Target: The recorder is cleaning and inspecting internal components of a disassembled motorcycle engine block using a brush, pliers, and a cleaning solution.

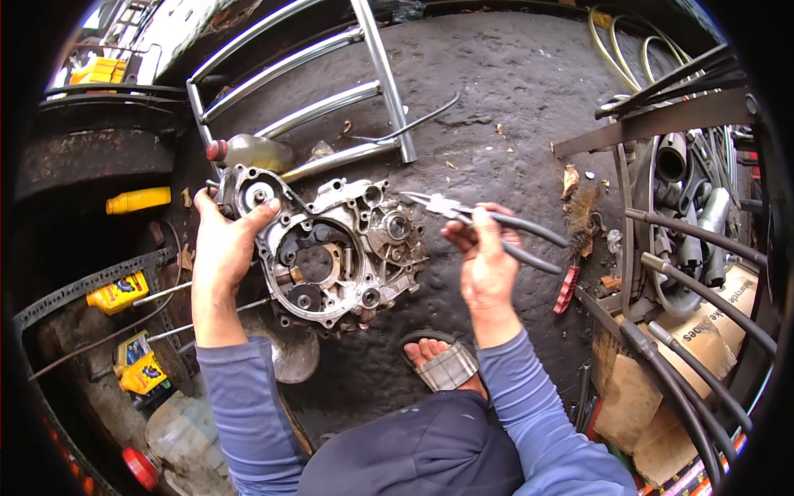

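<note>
My left hand (pixel 225 241) grips the upper left edge of a grey metal engine crankcase (pixel 376 281), its thumb resting beside a round bearing seat. The crankcase is tilted toward me and shows gears and a large round opening inside. In my right hand (pixel 488 269) is a pair of long-nosed pliers (pixel 451 207) with dark handles. Their tips point left, close to the crankcase's upper right side, and look slightly parted. Whether they touch the casing, I cannot tell.
A chrome rack (pixel 327 103) lies beyond the crankcase, with a red-capped bottle (pixel 252 153) beside it. To the right are a red-handled wire brush (pixel 569 285) and a metal frame holding pipes (pixel 686 190) above cardboard (pixel 637 405). Yellow bottles (pixel 117 293) line the left.
</note>
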A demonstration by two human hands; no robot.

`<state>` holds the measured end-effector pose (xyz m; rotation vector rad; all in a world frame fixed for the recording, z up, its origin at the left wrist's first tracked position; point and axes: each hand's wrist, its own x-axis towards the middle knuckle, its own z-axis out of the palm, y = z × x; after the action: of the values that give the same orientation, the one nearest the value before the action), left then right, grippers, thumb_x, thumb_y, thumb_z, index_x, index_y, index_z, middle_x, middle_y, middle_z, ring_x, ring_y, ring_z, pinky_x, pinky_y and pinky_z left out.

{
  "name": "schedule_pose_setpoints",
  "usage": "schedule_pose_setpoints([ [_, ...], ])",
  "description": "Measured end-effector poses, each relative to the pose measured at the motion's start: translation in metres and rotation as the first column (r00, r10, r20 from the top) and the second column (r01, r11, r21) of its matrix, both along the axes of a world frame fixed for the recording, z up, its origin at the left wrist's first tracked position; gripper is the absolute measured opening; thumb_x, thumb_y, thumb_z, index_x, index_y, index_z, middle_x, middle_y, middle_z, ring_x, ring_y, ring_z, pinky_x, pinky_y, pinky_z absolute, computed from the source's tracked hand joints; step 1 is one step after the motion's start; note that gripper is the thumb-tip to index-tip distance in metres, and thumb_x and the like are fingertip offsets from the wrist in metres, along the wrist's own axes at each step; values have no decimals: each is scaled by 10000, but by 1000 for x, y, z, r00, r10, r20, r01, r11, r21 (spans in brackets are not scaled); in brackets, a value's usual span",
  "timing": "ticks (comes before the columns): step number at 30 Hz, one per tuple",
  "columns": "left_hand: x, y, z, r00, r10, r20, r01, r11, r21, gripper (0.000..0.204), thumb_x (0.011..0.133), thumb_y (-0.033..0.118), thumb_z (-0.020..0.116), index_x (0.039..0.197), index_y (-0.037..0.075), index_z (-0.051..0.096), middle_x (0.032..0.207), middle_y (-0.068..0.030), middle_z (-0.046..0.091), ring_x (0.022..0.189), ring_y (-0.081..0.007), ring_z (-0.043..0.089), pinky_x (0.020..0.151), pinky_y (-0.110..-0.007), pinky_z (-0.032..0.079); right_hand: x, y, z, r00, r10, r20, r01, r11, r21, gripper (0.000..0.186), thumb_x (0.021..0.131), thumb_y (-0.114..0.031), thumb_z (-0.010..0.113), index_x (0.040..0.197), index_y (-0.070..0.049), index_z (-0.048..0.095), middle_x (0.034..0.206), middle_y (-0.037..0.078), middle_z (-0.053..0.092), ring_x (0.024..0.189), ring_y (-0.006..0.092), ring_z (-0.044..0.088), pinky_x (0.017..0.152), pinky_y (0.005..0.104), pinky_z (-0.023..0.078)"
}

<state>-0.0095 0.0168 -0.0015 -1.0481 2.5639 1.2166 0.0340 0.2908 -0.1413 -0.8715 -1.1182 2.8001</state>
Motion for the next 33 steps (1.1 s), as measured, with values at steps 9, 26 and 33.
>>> schedule_pose_setpoints([
  [9, 8, -1, -1, 999, -2, 32, 6, 995, -102, 902, 787, 214, 848, 1452, -38, 293, 1205, -209, 651, 1075, -259, 643, 980, -354, 485, -3, -34, 5, 974, -71, 217, 122, 965, -231, 165, 977, -139, 672, 1099, -69, 585, 975, 97, 640, 825, 239, 694, 765, 388, 625],
  [26, 18, -27, -18, 999, -30, -41, 34, 993, 110, 812, 789, 173, 850, 1435, 13, 385, 1214, -145, 644, 1098, -228, 625, 1012, -361, 471, 4, 1, 11, 989, 21, -144, 1, 988, 153, 114, 1008, -67, 618, 1116, -45, 592, 933, 78, 687, 759, 168, 717, 704, 319, 628],
  [33, 43, -51, -38, 988, -37, -153, 66, 979, 192, 615, 878, 77, 785, 1403, 87, 465, 1190, -70, 649, 1032, -186, 651, 945, -343, 541, 1, -28, -3, 976, 82, -200, -82, 997, 13, 116, 998, -58, 631, 1106, -25, 604, 942, 68, 674, 790, 151, 711, 710, 293, 616],
])
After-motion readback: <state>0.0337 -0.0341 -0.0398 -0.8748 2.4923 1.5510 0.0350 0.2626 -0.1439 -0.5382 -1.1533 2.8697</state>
